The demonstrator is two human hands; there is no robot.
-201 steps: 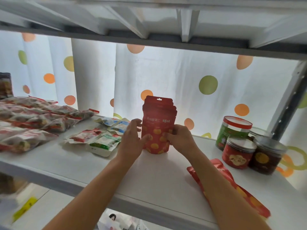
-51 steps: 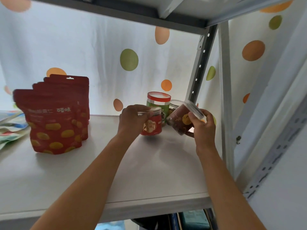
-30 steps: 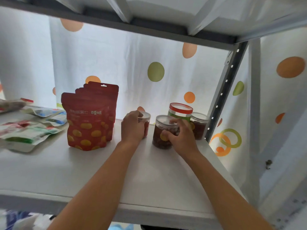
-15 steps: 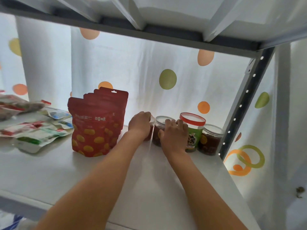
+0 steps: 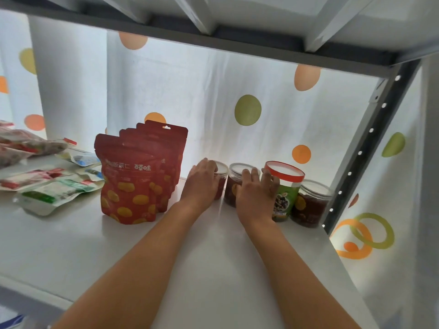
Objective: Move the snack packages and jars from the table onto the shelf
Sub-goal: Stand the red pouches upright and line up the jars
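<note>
Four jars stand in a row at the back right of the white shelf [image 5: 213,269]. My left hand [image 5: 200,186] curls round the small red jar [image 5: 220,170] at the row's left end. My right hand [image 5: 255,193] lies with spread, fairly straight fingers against the dark clear-lidded jar [image 5: 234,179] and touches the green jar with the red-rimmed lid [image 5: 286,186]. A second dark jar [image 5: 308,205] stands at the far right. Left of the jars, a stack of red stand-up pouches [image 5: 133,179] stands upright.
Flat snack packets [image 5: 54,191] and bagged snacks [image 5: 23,146] lie on the shelf's left part. A grey perforated post [image 5: 365,150] rises at the right corner, and the upper shelf board [image 5: 237,43] hangs low overhead. A dotted white curtain [image 5: 213,103] hangs behind.
Both hands have carried a jar each from the shelf's middle to the back row and set them down. My right hand's fingers have spread toward the green jar.
</note>
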